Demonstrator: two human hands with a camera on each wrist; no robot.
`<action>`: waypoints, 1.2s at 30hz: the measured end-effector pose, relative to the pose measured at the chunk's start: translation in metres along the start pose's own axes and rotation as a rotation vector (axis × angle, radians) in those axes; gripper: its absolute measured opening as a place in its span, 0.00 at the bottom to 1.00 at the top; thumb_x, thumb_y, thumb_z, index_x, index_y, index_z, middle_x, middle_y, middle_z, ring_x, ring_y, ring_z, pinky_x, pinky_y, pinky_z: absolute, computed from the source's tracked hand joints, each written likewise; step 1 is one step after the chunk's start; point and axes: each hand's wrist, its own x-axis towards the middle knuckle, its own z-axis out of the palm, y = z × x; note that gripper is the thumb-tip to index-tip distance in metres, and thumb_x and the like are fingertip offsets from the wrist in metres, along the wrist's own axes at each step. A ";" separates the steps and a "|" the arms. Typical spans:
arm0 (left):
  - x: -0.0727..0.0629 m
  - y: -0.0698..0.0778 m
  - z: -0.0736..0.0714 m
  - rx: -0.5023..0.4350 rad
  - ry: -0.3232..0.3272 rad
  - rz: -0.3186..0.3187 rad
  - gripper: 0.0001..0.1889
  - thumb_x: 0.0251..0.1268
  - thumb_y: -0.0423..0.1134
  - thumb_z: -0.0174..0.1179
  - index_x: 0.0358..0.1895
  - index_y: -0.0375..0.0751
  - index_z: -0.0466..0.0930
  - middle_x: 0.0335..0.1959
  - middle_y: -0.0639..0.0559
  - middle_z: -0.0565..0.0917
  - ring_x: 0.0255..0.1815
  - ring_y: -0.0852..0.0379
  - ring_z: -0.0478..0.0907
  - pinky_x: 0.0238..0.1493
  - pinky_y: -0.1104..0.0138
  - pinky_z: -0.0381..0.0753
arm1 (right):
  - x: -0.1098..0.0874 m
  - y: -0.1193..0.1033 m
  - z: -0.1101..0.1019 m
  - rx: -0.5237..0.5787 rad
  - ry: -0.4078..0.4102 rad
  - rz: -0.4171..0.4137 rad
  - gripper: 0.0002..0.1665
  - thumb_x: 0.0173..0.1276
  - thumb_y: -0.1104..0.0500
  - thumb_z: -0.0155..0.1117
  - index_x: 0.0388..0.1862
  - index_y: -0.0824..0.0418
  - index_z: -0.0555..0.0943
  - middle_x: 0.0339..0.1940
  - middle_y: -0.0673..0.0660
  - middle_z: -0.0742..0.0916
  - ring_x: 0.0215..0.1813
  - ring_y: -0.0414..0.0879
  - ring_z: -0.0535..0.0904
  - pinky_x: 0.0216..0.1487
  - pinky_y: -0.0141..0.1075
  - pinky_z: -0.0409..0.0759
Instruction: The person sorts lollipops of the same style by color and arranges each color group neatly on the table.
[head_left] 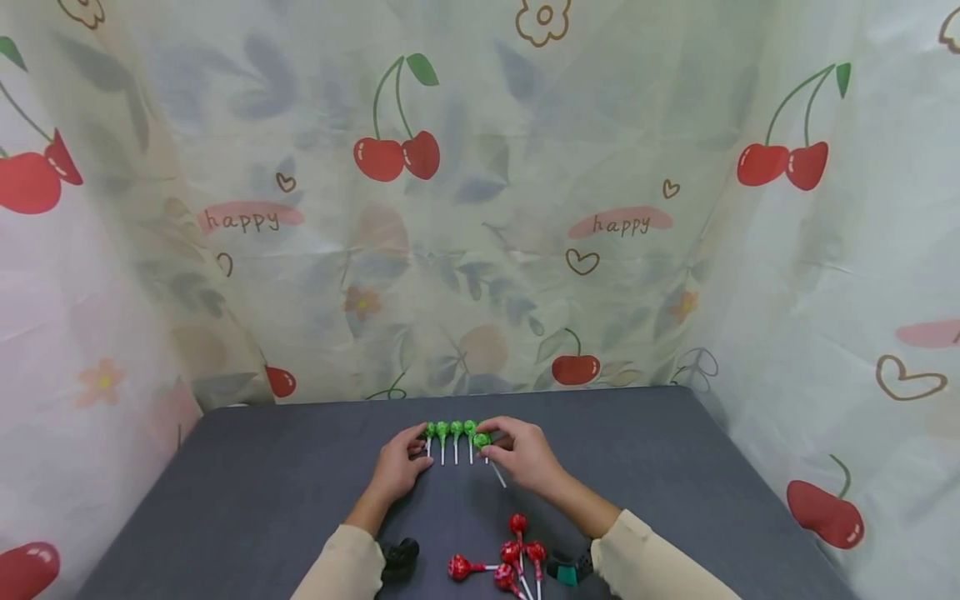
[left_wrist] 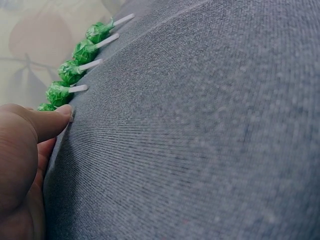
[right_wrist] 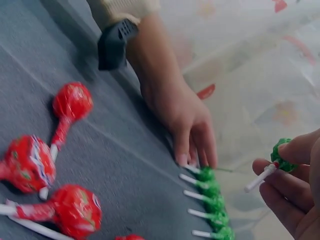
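Note:
Several green-wrapped lollipops lie side by side in a row near the table's back edge, white sticks pointing toward me. My left hand is at the row's left end, pinching the leftmost green lollipop between thumb near the stick's end and fingers by its head. In the left wrist view the thumb partly hides that lollipop. Over the row's right end, my right hand grips another green lollipop by its head, raised off the table in the right wrist view, its stick slanting out.
Several red-wrapped lollipops lie loosely piled on the dark grey table, close to me between the forearms. One black wrist device sits by the left sleeve, another by the right. A cherry-printed curtain encloses the back and sides.

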 end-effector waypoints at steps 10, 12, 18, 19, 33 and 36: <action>0.001 0.000 -0.001 0.002 -0.008 0.007 0.32 0.55 0.27 0.69 0.66 0.34 0.72 0.53 0.38 0.80 0.50 0.46 0.80 0.52 0.54 0.78 | 0.009 0.027 -0.007 -0.081 0.099 0.052 0.13 0.61 0.67 0.70 0.46 0.61 0.84 0.39 0.57 0.86 0.34 0.42 0.81 0.33 0.34 0.81; 0.000 0.000 -0.001 -0.004 -0.004 0.006 0.32 0.55 0.27 0.69 0.66 0.34 0.72 0.53 0.39 0.80 0.50 0.46 0.80 0.52 0.54 0.78 | 0.010 0.033 -0.007 -0.092 0.115 0.049 0.14 0.61 0.68 0.70 0.47 0.60 0.84 0.39 0.59 0.86 0.33 0.42 0.81 0.33 0.34 0.81; 0.000 0.000 -0.001 -0.006 0.006 0.015 0.32 0.55 0.26 0.69 0.65 0.34 0.72 0.53 0.38 0.79 0.50 0.45 0.80 0.52 0.54 0.78 | 0.011 0.049 -0.007 -0.179 0.163 0.011 0.15 0.60 0.68 0.71 0.46 0.61 0.85 0.38 0.55 0.85 0.33 0.41 0.79 0.33 0.34 0.80; 0.000 0.000 0.000 -0.004 0.008 0.016 0.31 0.55 0.25 0.69 0.65 0.34 0.72 0.54 0.38 0.79 0.50 0.45 0.80 0.52 0.54 0.78 | 0.011 0.050 -0.007 -0.189 0.166 0.015 0.14 0.60 0.68 0.71 0.46 0.61 0.86 0.39 0.54 0.85 0.33 0.42 0.79 0.33 0.34 0.80; 0.000 0.003 -0.001 0.003 0.006 0.006 0.31 0.56 0.26 0.68 0.66 0.34 0.72 0.55 0.37 0.78 0.50 0.45 0.80 0.52 0.54 0.78 | 0.018 0.079 -0.002 -0.227 0.174 0.125 0.15 0.59 0.69 0.71 0.45 0.60 0.86 0.37 0.53 0.85 0.32 0.42 0.79 0.32 0.35 0.78; 0.000 0.003 -0.001 0.010 0.003 0.004 0.31 0.56 0.26 0.68 0.66 0.34 0.72 0.55 0.38 0.78 0.50 0.46 0.80 0.52 0.54 0.78 | 0.020 0.085 0.002 -0.220 0.178 0.158 0.15 0.59 0.69 0.71 0.46 0.62 0.85 0.38 0.53 0.86 0.34 0.44 0.81 0.35 0.38 0.79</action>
